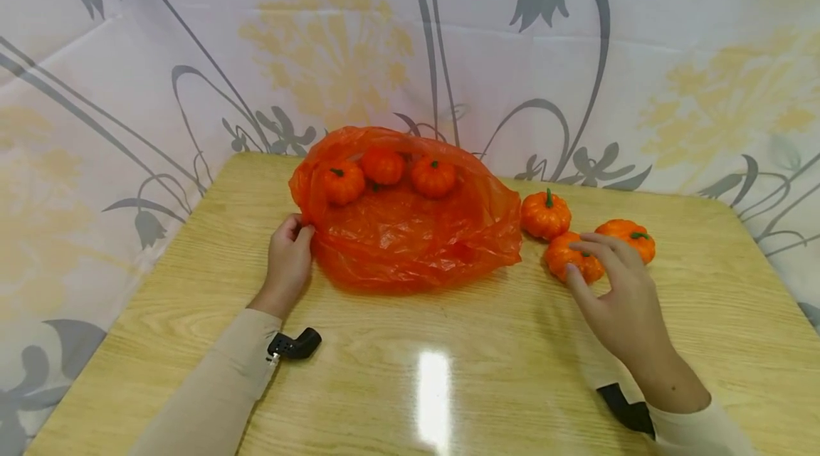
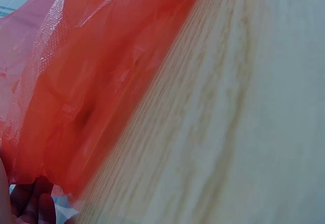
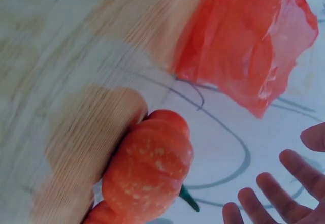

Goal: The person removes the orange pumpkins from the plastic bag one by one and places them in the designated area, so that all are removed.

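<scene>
Orange bag [image 1: 410, 267] in left hand [image 1: 288, 257]; right [image 1: 624, 303] spread

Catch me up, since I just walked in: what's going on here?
A person's left hand pinches the left edge of an orange plastic bag, which lies open on the table with three pumpkins inside. The right hand, holding nothing, is near three more pumpkins on the table to the bag's right.

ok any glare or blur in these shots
Head view: a bright white glare strip on the table, in front of the orange bag; left wrist view: dim, bluish cast, table grain washing out toward the right; right wrist view: also bluish, grain soft at upper left, pale highlights speckling the nearest pumpkin.
</scene>
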`<state>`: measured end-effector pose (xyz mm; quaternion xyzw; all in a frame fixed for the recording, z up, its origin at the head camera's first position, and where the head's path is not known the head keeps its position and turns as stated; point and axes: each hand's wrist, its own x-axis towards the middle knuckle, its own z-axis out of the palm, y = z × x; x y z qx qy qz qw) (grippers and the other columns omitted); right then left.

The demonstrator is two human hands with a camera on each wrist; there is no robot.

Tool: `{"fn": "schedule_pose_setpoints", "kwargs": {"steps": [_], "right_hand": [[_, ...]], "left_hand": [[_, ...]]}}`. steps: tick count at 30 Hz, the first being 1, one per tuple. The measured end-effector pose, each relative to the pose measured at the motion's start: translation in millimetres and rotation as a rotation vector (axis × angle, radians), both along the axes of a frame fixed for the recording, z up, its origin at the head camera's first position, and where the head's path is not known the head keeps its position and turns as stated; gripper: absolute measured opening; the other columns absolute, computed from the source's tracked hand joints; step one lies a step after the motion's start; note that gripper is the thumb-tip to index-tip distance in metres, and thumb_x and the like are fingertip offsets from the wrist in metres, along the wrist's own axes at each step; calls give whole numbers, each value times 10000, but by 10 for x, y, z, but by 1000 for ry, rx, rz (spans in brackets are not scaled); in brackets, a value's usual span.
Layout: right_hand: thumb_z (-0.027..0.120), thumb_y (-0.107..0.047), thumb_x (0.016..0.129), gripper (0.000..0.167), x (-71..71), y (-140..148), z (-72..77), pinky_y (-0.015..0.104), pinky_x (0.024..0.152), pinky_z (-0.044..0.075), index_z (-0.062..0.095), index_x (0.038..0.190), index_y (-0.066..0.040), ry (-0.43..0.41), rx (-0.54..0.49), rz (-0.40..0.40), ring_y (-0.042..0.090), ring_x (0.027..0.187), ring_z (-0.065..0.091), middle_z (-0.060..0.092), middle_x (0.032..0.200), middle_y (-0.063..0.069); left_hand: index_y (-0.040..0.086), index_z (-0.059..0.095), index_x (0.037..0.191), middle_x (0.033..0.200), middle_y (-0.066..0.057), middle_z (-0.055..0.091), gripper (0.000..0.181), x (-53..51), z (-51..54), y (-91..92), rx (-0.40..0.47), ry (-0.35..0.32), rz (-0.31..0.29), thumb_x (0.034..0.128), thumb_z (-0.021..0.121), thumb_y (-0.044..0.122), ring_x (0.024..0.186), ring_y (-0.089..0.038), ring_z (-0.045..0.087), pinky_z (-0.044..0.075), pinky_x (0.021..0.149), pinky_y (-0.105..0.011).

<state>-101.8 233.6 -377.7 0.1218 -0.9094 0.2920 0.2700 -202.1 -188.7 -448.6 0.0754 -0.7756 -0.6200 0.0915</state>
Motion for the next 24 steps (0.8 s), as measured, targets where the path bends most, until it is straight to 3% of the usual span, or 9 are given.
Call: {"fn": "schedule_pose_setpoints", "kwargs": {"steps": [3, 7, 11, 15, 19, 24], "right_hand": [[731, 31, 798, 316, 22, -59, 1, 331, 1047, 398, 689, 1111, 2, 29, -1, 40, 390, 1178, 532, 621, 1240, 194], [736, 46, 773, 350, 67, -209, -5, 66, 1061, 286, 693, 1117, -8, 54, 1, 161, 333, 1154, 554, 638, 1207, 161], [743, -9, 795, 384, 91, -435, 7, 110, 1071, 325, 679, 1171, -51, 22, 65, 289, 274, 1166, 555, 629, 1231, 122], [749, -108, 836, 414, 54, -669, 54, 299, 1037, 441, 655, 1239, -104, -30, 165, 372, 239, 1200, 553, 610, 1288, 88], [720, -198, 888, 423, -42, -893, 121, 453, 982, 502, 627, 1297, -137, -100, 231, 392, 244, 1221, 554, 594, 1321, 69], [673, -251, 931, 443, -240, -1144, 211, 449, 1002, 504, 586, 1355, -155, -173, 282, 381, 251, 1245, 532, 572, 1340, 64]], "left_hand": [[-63, 581, 1108, 993, -84, 490, 237, -8, 10, 5, 6, 8, -3, 1008, 430, 90, 936, -184, 464, 402, 763, -168], [-57, 582, 1109, 990, -78, 489, 236, -3, 10, 12, 9, 0, -3, 1015, 430, 97, 936, -185, 463, 404, 764, -163], [-53, 589, 1087, 969, -65, 496, 219, -2, 1, 22, 16, 2, 13, 1002, 442, 85, 923, -176, 466, 401, 761, -169], [-54, 594, 1066, 943, -57, 502, 209, -3, -7, 26, 10, 9, 28, 989, 450, 76, 906, -170, 469, 399, 754, -172], [-54, 597, 1076, 964, -82, 514, 221, -8, -12, 19, -12, 14, 22, 991, 448, 85, 912, -172, 473, 402, 755, -164], [-50, 592, 1105, 1006, -96, 513, 240, -15, -13, 10, -15, 0, 6, 1003, 434, 98, 942, -171, 467, 402, 775, -155]]}}
